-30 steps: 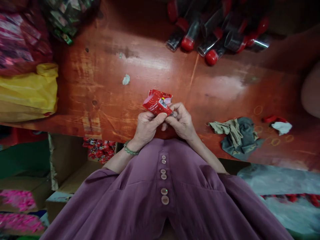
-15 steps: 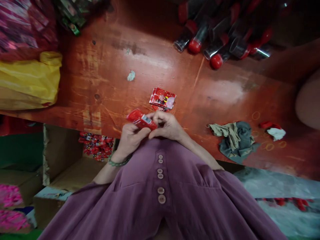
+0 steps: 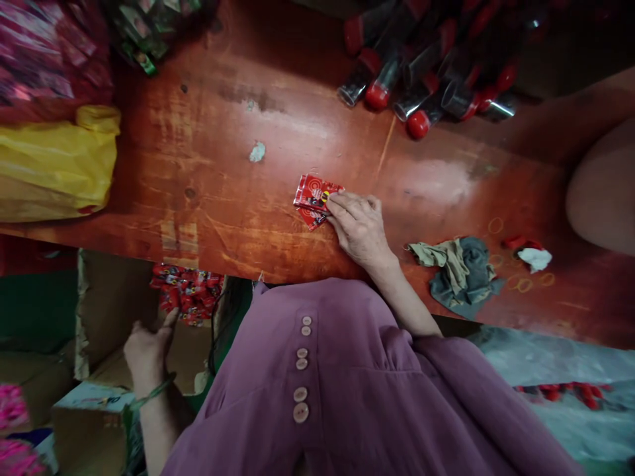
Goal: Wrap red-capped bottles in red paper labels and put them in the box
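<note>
Our right hand (image 3: 361,228) lies flat on the red wooden table (image 3: 223,172), fingers stretched and close together, their tips pressing on the red packets (image 3: 313,198) that sit a little way in from the near edge. Our left hand (image 3: 146,347) is down below the table edge inside the open cardboard box (image 3: 99,311), fingers loosely curled; we cannot tell whether it grips anything, but it is just beside the heap of small red packs (image 3: 186,294) in the box. Bare tabletop lies left of and behind the red packets. To the right, near the front edge, lies a crumpled cloth (image 3: 459,271). Red-capped tubes (image 3: 421,86) crowd the far side, and a yellow bag (image 3: 54,165) overhangs the table's left end.
</note>
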A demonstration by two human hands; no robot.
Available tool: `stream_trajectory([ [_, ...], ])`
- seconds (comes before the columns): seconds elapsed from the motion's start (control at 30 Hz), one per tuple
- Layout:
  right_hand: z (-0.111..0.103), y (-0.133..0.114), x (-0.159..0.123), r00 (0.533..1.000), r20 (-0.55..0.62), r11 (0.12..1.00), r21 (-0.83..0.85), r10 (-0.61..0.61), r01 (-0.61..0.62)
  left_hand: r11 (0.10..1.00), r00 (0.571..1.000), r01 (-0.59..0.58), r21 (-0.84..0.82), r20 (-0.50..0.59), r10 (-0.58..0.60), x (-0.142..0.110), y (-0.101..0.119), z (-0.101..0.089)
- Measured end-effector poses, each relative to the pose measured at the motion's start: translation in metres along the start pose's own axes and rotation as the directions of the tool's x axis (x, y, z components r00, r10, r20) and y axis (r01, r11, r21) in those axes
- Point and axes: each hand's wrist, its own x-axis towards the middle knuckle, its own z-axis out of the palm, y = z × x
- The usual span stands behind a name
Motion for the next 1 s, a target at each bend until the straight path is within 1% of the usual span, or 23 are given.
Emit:
stream_trajectory([
  [0.03, 0.002, 0.002, -0.001, 1.0, 0.005, 1.0, -0.008, -0.009, 0.009, 0.994, 0.995, 0.047, 0.101, -0.097, -0.037, 0.002, 0.01, -0.005],
  [0.07, 0.004, 0.003, -0.001, 1.0, 0.003, 1.0, -0.011, -0.024, 0.024, 0.986, 0.977, 0.102, 0.132, -0.197, -0.075, 0.005, 0.026, -0.009],
  [0.1, 0.005, 0.005, -0.001, 0.999, -0.005, 0.999, -0.011, -0.041, 0.041, 0.991, 0.966, 0.101, 0.09, -0.246, -0.076, 0.008, 0.049, -0.011],
  [0.13, 0.007, 0.006, -0.001, 0.998, -0.017, 0.998, -0.008, -0.058, 0.057, 0.999, 0.979, -0.009, -0.044, -0.203, 0.0, 0.011, 0.076, -0.011],
  [0.17, 0.008, 0.008, -0.001, 0.997, -0.027, 0.997, -0.006, -0.074, 0.074, 0.975, 0.959, -0.132, -0.177, -0.272, 0.081, 0.015, 0.105, -0.008],
  [0.2, 0.008, 0.009, 0.0, 0.995, -0.035, 0.996, -0.005, -0.09, 0.09, 0.934, 0.942, -0.267, -0.237, -0.271, 0.2, 0.02, 0.135, -0.002],
  [0.23, 0.008, 0.009, 0.001, 0.994, -0.041, 0.995, -0.007, -0.105, 0.104, 0.868, 0.89, -0.435, -0.239, -0.263, 0.373, 0.027, 0.164, 0.007],
  [0.27, 0.008, 0.01, 0.002, 0.992, -0.045, 0.993, -0.012, -0.119, 0.118, 0.78, 0.801, -0.592, -0.202, -0.246, 0.545, 0.033, 0.191, 0.018],
  [0.3, 0.008, 0.01, 0.003, 0.99, -0.043, 0.991, -0.019, -0.132, 0.131, 0.684, 0.7, -0.712, -0.159, -0.238, 0.673, 0.041, 0.214, 0.03],
  [0.33, 0.007, 0.009, 0.005, 0.989, -0.04, 0.989, -0.027, -0.144, 0.143, 0.594, 0.605, -0.796, -0.119, -0.213, 0.767, 0.048, 0.234, 0.042],
  [0.37, 0.005, 0.008, 0.006, 0.987, -0.035, 0.988, -0.032, -0.154, 0.153, 0.515, 0.522, -0.853, -0.088, -0.182, 0.833, 0.054, 0.25, 0.054],
  [0.4, 0.003, 0.007, 0.007, 0.986, -0.03, 0.986, -0.031, -0.162, 0.161, 0.445, 0.449, -0.893, -0.062, -0.155, 0.88, 0.06, 0.262, 0.065],
  [0.43, 0.001, 0.006, 0.009, 0.986, -0.023, 0.986, -0.023, -0.167, 0.166, 0.391, 0.392, -0.92, -0.035, -0.132, 0.911, 0.065, 0.271, 0.073],
  [0.47, -0.002, 0.005, 0.01, 0.985, -0.014, 0.986, -0.007, -0.169, 0.169, 0.349, 0.348, -0.937, -0.011, -0.115, 0.93, 0.069, 0.277, 0.08],
  [0.5, -0.006, 0.004, 0.012, 0.986, 0.0, 0.986, 0.017, -0.166, 0.166, 0.318, 0.315, -0.948, 0.014, -0.106, 0.943, 0.073, 0.281, 0.085],
  [0.6, -0.02, 0.003, 0.016, 0.988, 0.07, 0.983, 0.134, -0.138, 0.128, 0.269, 0.261, -0.96, 0.074, -0.108, 0.959, 0.081, 0.284, 0.089],
  [0.67, -0.034, 0.009, 0.021, 0.979, 0.143, 0.964, 0.245, -0.143, 0.105, 0.254, 0.242, -0.963, 0.089, -0.126, 0.962, 0.084, 0.285, 0.088],
  [0.73, -0.05, 0.023, 0.027, 0.976, 0.179, 0.952, 0.299, -0.123, 0.065, 0.251, 0.236, -0.964, 0.083, -0.157, 0.959, 0.086, 0.287, 0.087],
  [0.77, -0.057, 0.033, 0.032, 0.981, 0.177, 0.961, 0.277, -0.079, 0.028, 0.252, 0.236, -0.965, 0.072, -0.175, 0.956, 0.086, 0.289, 0.087],
  [0.8, -0.064, 0.044, 0.037, 0.99, 0.141, 0.978, 0.204, 0.005, -0.034, 0.257, 0.242, -0.965, 0.055, -0.191, 0.951, 0.087, 0.291, 0.087],
  [0.87, -0.074, 0.068, 0.049, 0.981, 0.056, 0.982, -0.01, 0.187, -0.187, 0.272, 0.264, -0.962, 0.008, -0.216, 0.94, 0.088, 0.294, 0.089],
  [0.93, -0.08, 0.09, 0.06, 0.948, -0.021, 0.93, -0.189, 0.318, -0.316, 0.287, 0.288, -0.957, -0.041, -0.234, 0.929, 0.09, 0.295, 0.09],
  [1.0, -0.081, 0.107, 0.069, 0.926, -0.037, 0.881, -0.297, 0.375, -0.368, 0.304, 0.312, -0.95, -0.074, -0.237, 0.92, 0.091, 0.294, 0.091],
])
